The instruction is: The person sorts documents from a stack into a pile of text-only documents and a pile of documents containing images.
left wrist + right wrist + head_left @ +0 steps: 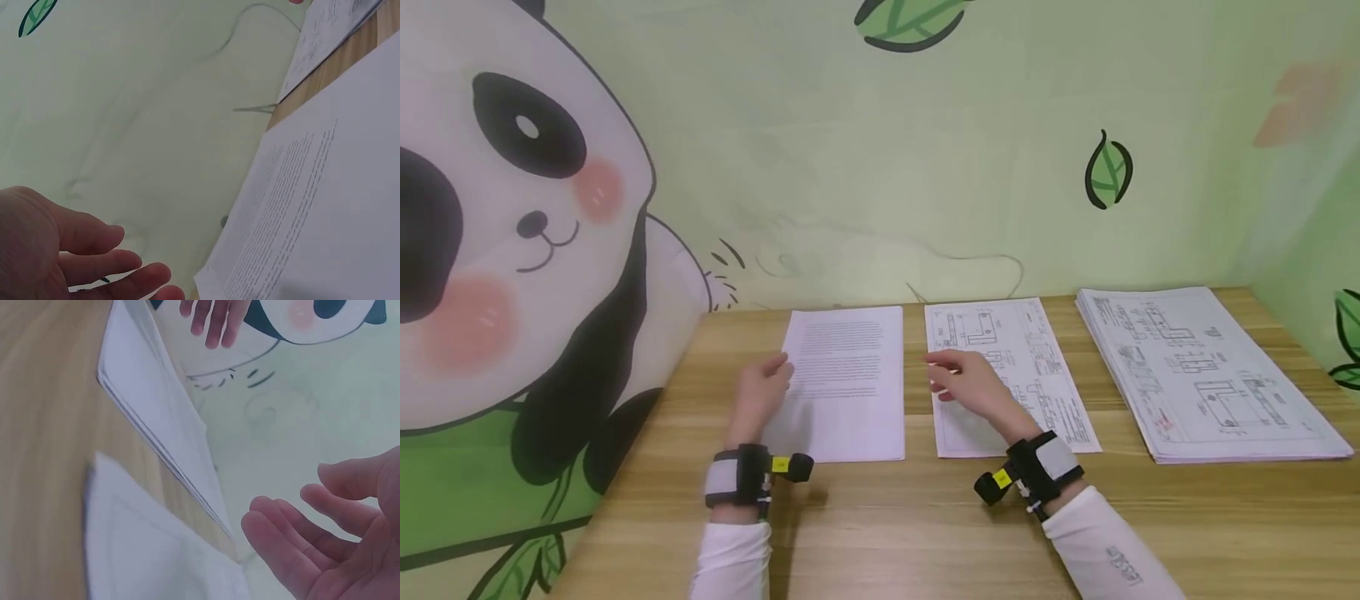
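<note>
A stack of printed text sheets [850, 425] lies on the wooden table, with my left hand [763, 396] just over its left edge. In the left wrist view the fingers [147, 281] are loosely bent and apart from the paper. My right hand [973, 385] hovers above a smaller pile of technical drawings [1048, 358] in the middle. Its fingers [275, 547] are half bent with nothing between them in the right wrist view. Both hands appear raised off the sheets.
A thicker stack of technical drawings [1217, 375] lies at the right of the wooden table [887, 533]. Behind the table hangs a pale green backdrop [820, 167] with a painted panda [550, 208] and leaves. Strapped cameras sit on both wrists.
</note>
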The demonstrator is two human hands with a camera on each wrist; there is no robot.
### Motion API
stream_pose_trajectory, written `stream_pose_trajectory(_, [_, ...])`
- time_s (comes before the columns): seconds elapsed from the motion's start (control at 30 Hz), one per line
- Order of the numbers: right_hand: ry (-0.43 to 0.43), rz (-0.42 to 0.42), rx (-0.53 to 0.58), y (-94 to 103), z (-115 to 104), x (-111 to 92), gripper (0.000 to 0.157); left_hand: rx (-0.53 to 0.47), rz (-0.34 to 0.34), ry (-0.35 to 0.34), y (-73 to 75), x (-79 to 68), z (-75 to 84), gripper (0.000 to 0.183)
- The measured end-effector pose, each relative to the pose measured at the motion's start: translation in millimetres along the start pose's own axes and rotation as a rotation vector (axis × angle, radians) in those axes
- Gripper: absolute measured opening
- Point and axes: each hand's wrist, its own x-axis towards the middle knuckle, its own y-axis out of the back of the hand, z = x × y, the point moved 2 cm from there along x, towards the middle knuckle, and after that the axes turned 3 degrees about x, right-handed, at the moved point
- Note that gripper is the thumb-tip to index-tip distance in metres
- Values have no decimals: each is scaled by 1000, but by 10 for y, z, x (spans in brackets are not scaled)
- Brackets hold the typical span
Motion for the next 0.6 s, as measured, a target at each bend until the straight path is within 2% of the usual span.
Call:
stream_pose_trajectory(0.17, [19,22,-118,385,33,-84,40,-6,-10,-62,-49,-63,129,44])
stream_pose_trajectory(0.4, [65,131,-225,1066,152,-259,49,-29,-14,-129,-113,-116,267,43])
stream_pose_trajectory(0.6, [44,204,-340,1664,213,-536,61,13,47,-252,-304,-213,477,45])
